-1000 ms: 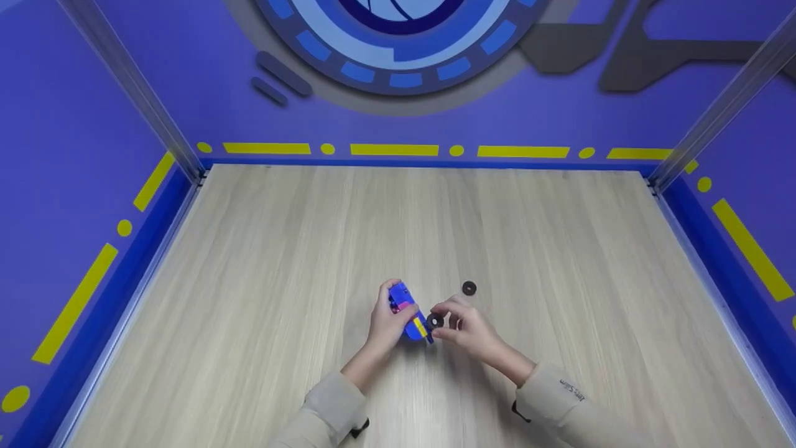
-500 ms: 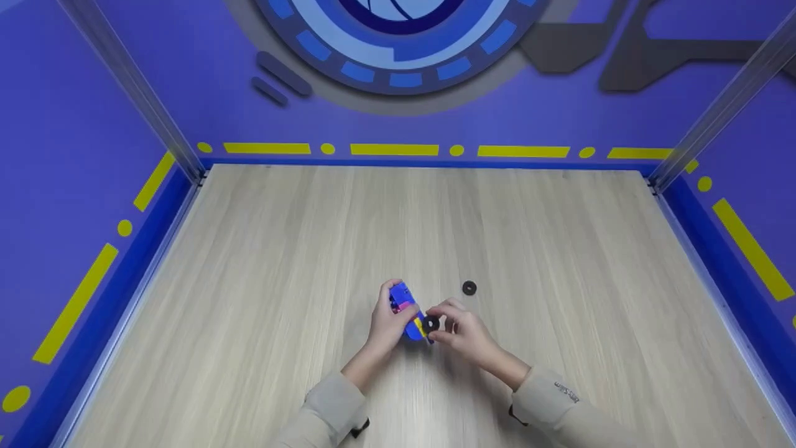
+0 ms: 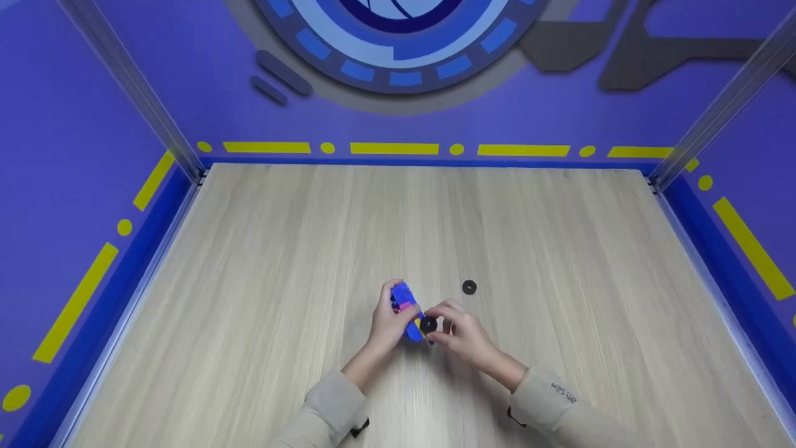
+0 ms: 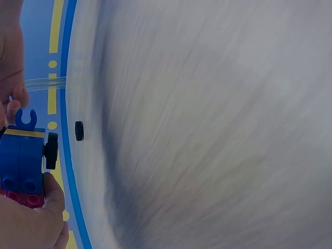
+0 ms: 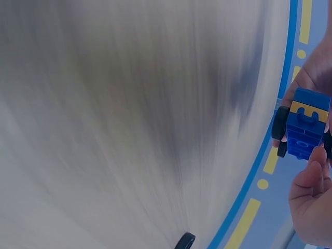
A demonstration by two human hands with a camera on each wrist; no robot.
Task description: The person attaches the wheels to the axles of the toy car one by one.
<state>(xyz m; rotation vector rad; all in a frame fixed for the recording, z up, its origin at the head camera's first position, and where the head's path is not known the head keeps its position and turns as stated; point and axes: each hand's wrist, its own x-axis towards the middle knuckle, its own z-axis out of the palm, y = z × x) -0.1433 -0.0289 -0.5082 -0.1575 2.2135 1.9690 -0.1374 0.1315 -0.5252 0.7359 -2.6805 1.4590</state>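
Observation:
My left hand grips a toy car built of blue, yellow and pink bricks, its thumb across the top. A blue hook sticks out at one end of the car. Against the car's right side, the fingertips of my right hand pinch a black wheel. In the right wrist view, two black wheels show on the car's other side, a larger-looking one and one partly behind it. The pinched wheel is mostly hidden there by the right fingers.
A loose black wheel lies on the wooden table, beyond the right hand. Purple-blue panels with yellow markings wall in the table at the back and both sides.
My right hand has moved slightly left, bringing the black wheel from beside the car up against its side. The left hand and the loose wheel have stayed nearly in place.

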